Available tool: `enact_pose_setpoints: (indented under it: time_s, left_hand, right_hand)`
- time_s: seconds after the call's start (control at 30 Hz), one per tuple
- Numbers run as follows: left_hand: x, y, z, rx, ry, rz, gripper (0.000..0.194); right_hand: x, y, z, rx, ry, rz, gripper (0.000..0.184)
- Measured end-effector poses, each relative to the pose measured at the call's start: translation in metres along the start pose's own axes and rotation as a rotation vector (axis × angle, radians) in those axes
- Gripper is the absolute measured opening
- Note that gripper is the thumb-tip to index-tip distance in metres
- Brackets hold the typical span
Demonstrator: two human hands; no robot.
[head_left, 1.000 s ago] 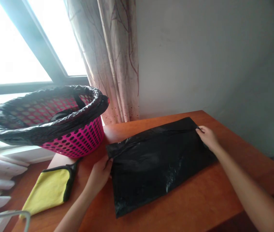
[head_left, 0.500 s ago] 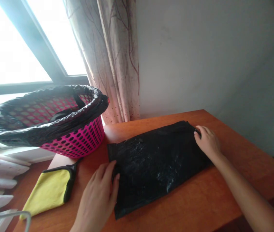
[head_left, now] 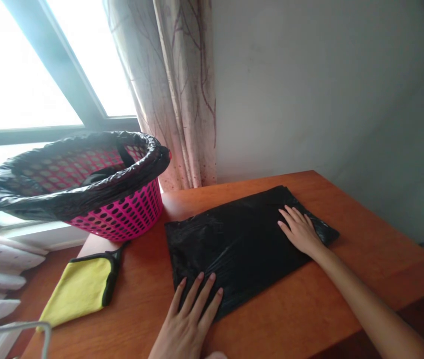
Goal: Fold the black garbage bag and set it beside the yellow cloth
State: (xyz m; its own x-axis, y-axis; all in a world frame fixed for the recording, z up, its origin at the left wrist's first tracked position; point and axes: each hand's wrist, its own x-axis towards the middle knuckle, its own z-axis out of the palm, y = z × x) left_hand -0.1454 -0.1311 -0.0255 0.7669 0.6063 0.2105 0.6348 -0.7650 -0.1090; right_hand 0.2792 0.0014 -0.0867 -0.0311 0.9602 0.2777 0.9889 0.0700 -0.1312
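Note:
A black plastic bag point(head_left: 241, 244) lies flattened across the wooden table, its surface lightly creased and shiny. My left hand point(head_left: 193, 311) rests on its near left corner, fingers spread over the plastic. On the right part of the bag lies my right hand point(head_left: 299, 229), palm down with the fingers stretched out. Neither hand grips the plastic. The bag's right corner sticks out past my right hand.
A pink perforated basket point(head_left: 137, 212) with a black plastic liner point(head_left: 95, 197) over its rim stands at the table's back left. In front of it lies a yellow cloth point(head_left: 79, 289) with black edging. A curtain point(head_left: 185, 99) and a grey wall point(head_left: 309, 89) border the table point(head_left: 368, 249).
Both hands have let go of the bag's side edges and now lie flat on it. My left hand moved right and nearer; my right hand moved slightly inward. The bag's near edge has shifted away.

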Motion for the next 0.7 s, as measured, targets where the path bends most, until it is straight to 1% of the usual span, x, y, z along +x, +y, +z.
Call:
enact_pose_setpoints:
  time_s: [0.1,0.23,0.3,0.37,0.43,0.53,0.57,0.6,0.67,0.7]
  left_hand:
    - [-0.005,0.010,-0.001,0.044,0.057,-0.023,0.085]
    - [-0.013,0.024,0.002,0.075,0.114,-0.063,0.070]
    - [-0.014,0.027,0.000,0.085,0.130,-0.076,0.065]
    - [-0.014,0.027,-0.006,0.079,0.137,-0.066,0.062]
    - [-0.011,0.023,-0.016,0.035,0.132,-0.027,0.059]
    - [-0.002,0.009,-0.034,-0.085,0.077,-0.044,0.048]
    - [0.002,0.003,-0.038,-0.131,0.046,-0.070,0.043]
    - [0.008,-0.004,-0.040,-0.175,0.014,-0.092,0.040]
    - [0.021,-0.018,-0.039,-0.234,-0.036,-0.105,0.042]
    - [0.027,-0.026,-0.035,-0.239,-0.056,-0.094,0.045]
  right_hand:
    - [0.002,-0.008,-0.001,0.010,-0.013,-0.029,0.052]
    - [0.008,-0.023,-0.007,0.058,-0.041,-0.088,0.051]
    - [0.011,-0.033,-0.018,0.102,-0.017,-0.112,0.050]
    - [0.008,-0.045,-0.035,0.158,0.038,-0.170,0.047]
    - [-0.004,-0.061,-0.056,0.221,0.058,-0.306,0.042]
    - [-0.043,-0.089,-0.081,0.269,-0.051,-0.633,0.035]
    - [-0.057,-0.097,-0.086,0.257,-0.076,-0.733,0.034]
    - [-0.071,-0.104,-0.089,0.246,-0.073,-0.811,0.032]
    - [-0.091,-0.113,-0.089,0.212,-0.025,-0.920,0.031]
    - [-0.096,-0.114,-0.087,0.192,0.008,-0.950,0.031]
